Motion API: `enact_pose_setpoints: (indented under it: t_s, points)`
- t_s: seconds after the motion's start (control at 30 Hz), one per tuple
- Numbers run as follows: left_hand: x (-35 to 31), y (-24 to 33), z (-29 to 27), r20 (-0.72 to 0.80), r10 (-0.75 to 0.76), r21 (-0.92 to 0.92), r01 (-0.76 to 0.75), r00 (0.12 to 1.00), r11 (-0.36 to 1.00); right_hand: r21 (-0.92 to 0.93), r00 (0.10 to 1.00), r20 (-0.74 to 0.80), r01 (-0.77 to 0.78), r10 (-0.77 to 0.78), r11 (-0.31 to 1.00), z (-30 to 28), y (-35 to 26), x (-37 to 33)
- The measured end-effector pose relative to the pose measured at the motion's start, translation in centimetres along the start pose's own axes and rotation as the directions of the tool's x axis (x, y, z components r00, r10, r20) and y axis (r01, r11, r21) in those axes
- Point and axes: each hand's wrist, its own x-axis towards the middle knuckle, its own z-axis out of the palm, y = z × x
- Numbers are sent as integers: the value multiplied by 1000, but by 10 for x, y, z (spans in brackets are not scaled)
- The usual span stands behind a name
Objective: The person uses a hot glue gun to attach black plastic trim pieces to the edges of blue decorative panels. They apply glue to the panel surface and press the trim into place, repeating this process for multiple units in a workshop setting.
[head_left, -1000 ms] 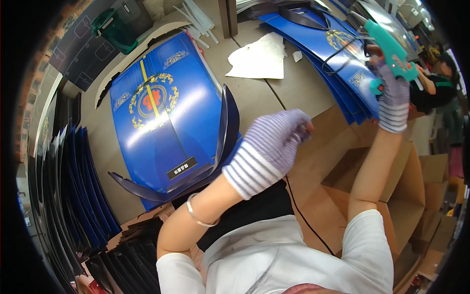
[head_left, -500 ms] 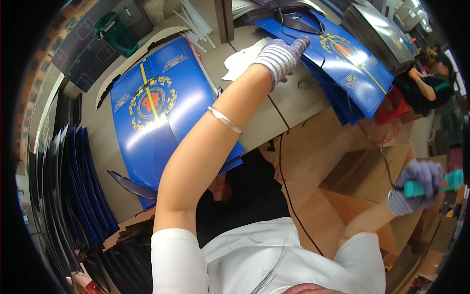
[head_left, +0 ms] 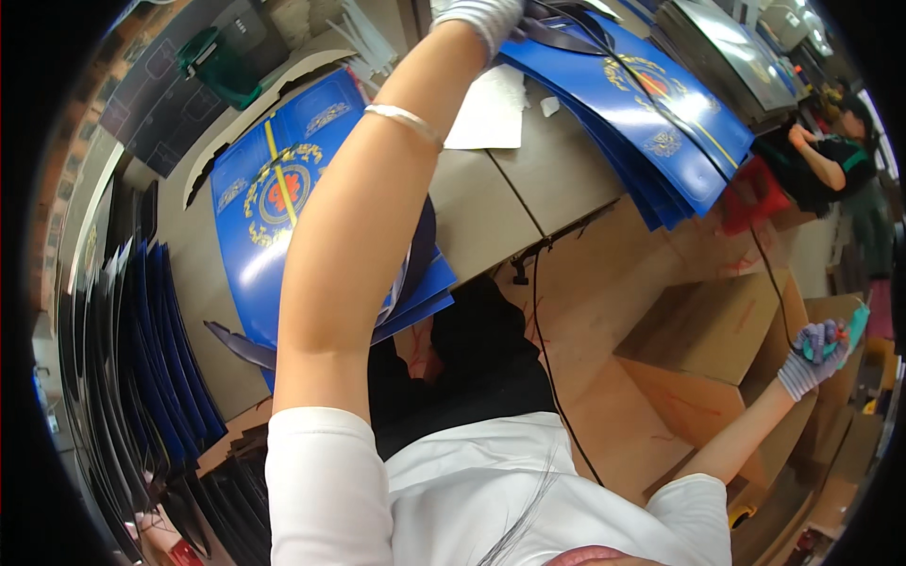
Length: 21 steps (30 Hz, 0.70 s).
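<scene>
My left hand [head_left: 479, 21], in a striped grey-white glove, reaches to the far edge of the table beside a dark ribbon handle [head_left: 557, 36]. Its fingers are mostly cut off or hidden, so their grip does not show. My right hand [head_left: 813, 360], gloved alike, is out at the far right, closed around a teal corded tool [head_left: 857, 325] that looks like a glue gun. Blue printed bags [head_left: 665, 113] with gold ornament lie stacked under the handle. Another blue bag stack [head_left: 247, 250] lies left, partly covered by my left forearm.
White sheets [head_left: 491, 113] lie between the stacks, and pale sticks [head_left: 363, 38] behind. A black cord [head_left: 769, 259] crosses the right stack to the tool. Cardboard boxes [head_left: 694, 325] stand below right. Black and blue folded pieces [head_left: 175, 358] line the left. A co-worker [head_left: 835, 156] is at far right.
My left hand has moved away and leftward to the table's far edge. My right hand has shifted slightly down, and the teal tool has turned. The cord now stretches over the right stack.
</scene>
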Motion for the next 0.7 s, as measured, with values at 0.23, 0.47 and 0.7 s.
enact_pose_setpoints:
  t_s: [0.23, 0.47, 0.7]
  points:
    - [-122, 89, -43, 153, -97, 787, -62, 983, 614, -610, 963, 257, 230, -85, 758, 118, 105, -9]
    - [-337, 96, -118, -142, 270, 807, -47, 952, 589, -771, 838, 422, 131, 346, 623, 268, 275, -24]
    - [-467, 3, -160, -535, 386, 802, 308, 751, 512, -704, 655, 633, 263, 414, 659, 349, 330, -57]
